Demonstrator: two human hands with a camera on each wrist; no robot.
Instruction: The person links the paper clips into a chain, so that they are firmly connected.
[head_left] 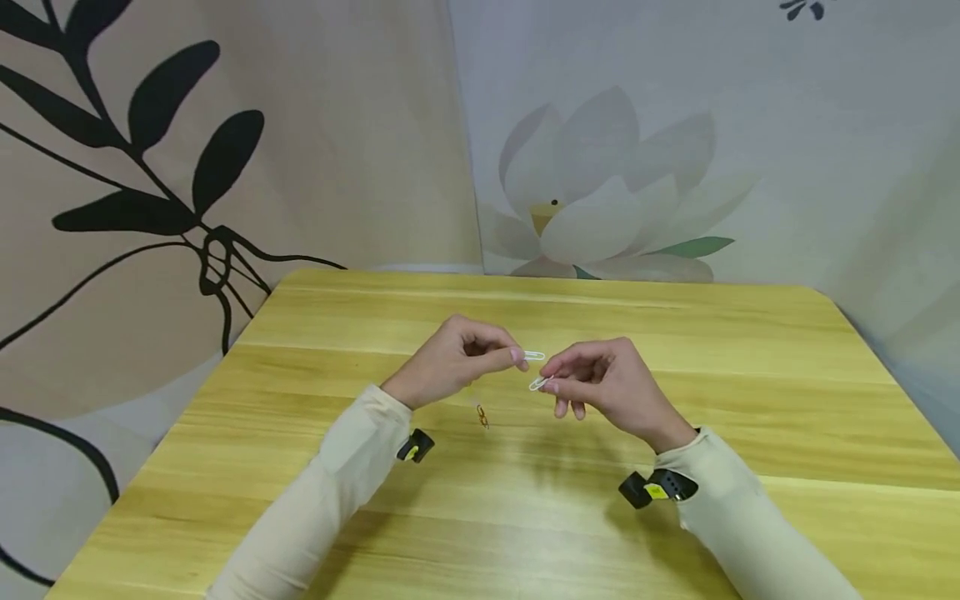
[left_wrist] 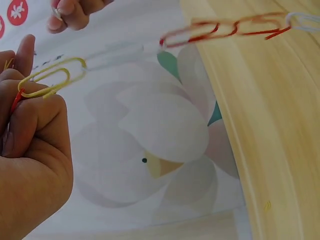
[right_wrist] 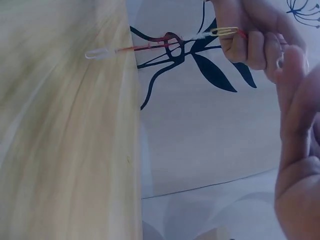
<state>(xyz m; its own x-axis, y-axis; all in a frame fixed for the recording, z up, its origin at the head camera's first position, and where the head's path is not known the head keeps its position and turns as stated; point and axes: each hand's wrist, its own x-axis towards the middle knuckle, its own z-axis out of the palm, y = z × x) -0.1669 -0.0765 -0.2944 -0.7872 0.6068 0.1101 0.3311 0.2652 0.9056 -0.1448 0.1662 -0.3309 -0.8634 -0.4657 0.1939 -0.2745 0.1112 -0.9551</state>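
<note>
My left hand [head_left: 465,358] pinches a white paper clip [head_left: 534,356] between thumb and fingers, pointing toward the other hand. From that hand hangs a chain of linked paper clips: a yellow paper clip [left_wrist: 52,77], a pale blurred one, red paper clips [left_wrist: 235,29] and a white paper clip [right_wrist: 97,53] at the low end. Facing it, my right hand [head_left: 611,387] pinches another white paper clip [head_left: 538,383], held slightly below the left hand's clip with a small gap between them. Its other fingers are bent. The clip inside the left fingers is partly hidden.
Both hands are above a light wooden table [head_left: 480,517]. Behind its far edge hangs a cloth backdrop [head_left: 375,167] printed with leaves and a pale flower. Each wrist wears a small black camera, such as the left wrist camera [head_left: 416,447].
</note>
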